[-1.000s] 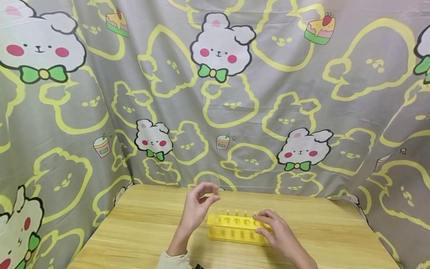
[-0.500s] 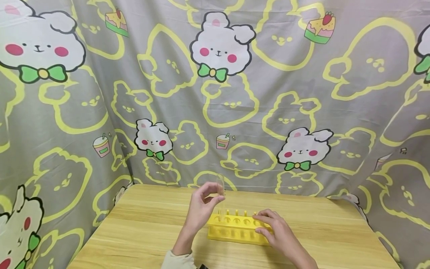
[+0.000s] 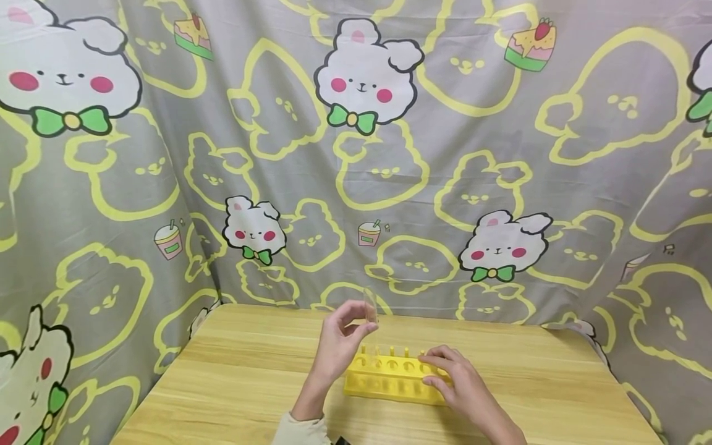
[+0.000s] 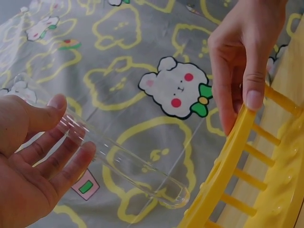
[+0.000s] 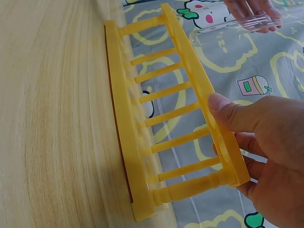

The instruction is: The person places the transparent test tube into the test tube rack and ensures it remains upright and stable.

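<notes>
My left hand (image 3: 335, 343) pinches a clear test tube (image 4: 137, 171) between thumb and fingers. The tube stands nearly upright over the left part of a yellow test tube rack (image 3: 389, 388). Its rounded lower end is right at the rack's top plate, around the second hole from the left in the head view. My right hand (image 3: 466, 384) grips the rack's right end, thumb on the near edge of the top plate and fingers at the far side. The right wrist view shows the thumb (image 5: 232, 114) on the plate and the rack's bare upright pegs.
The rack stands on a wood-grain table (image 3: 233, 371). A grey curtain (image 3: 311, 167) with rabbit prints hangs behind the table and along both sides. A pale sleeve (image 3: 300, 431) covers my left forearm.
My left hand has moved a little to the right with the test tube, from the rack's left end hole to around the second. The right hand and rack stay put.
</notes>
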### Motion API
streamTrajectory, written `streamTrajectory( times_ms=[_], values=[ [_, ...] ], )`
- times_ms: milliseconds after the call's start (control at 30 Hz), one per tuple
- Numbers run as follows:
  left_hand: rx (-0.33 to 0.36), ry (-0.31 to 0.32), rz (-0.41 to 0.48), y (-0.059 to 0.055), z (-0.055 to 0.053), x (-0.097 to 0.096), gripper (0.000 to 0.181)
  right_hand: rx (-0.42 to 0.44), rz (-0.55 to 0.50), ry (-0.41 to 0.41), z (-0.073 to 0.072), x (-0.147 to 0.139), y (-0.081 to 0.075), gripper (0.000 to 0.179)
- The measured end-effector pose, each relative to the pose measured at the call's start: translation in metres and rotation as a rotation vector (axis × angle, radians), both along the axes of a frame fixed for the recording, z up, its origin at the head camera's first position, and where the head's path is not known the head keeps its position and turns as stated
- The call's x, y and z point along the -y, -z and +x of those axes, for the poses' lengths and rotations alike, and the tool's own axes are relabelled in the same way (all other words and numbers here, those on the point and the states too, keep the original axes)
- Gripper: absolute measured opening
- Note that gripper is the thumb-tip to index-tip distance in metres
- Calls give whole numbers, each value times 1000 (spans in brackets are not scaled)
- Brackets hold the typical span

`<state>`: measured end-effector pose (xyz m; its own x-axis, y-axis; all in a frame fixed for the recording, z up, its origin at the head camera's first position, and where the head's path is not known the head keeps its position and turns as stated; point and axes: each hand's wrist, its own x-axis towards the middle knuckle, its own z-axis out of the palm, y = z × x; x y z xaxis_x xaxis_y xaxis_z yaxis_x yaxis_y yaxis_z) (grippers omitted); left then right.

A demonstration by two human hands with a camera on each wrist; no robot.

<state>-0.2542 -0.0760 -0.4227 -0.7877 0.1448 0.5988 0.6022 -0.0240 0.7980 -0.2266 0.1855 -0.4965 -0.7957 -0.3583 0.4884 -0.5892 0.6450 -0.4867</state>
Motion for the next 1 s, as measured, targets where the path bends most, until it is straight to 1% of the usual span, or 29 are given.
streamTrajectory(
  times_ms=[200, 400, 567, 800, 933, 1000],
  values=[
    [13, 19, -5, -2, 0, -7, 19, 4, -2, -8, -1, -1, -1, 36],
    [26, 28, 9, -2, -1, -13, 18, 8, 6, -6, -1, -2, -2, 36],
    [29, 37, 11, -2, -2, -18, 18, -8, 9, -3, -1, -3, -2, 36],
    [19, 39, 12, 2, 0, -22, 19, -14, -11, -18, -1, -2, 0, 36],
    [30, 51, 5, 6, 0, -23, 18, -43, -19, -29, -1, -1, 1, 35],
    [35, 56, 1, 7, 0, -25, 18, -38, -20, -31, -1, -2, 1, 35]
  ],
)
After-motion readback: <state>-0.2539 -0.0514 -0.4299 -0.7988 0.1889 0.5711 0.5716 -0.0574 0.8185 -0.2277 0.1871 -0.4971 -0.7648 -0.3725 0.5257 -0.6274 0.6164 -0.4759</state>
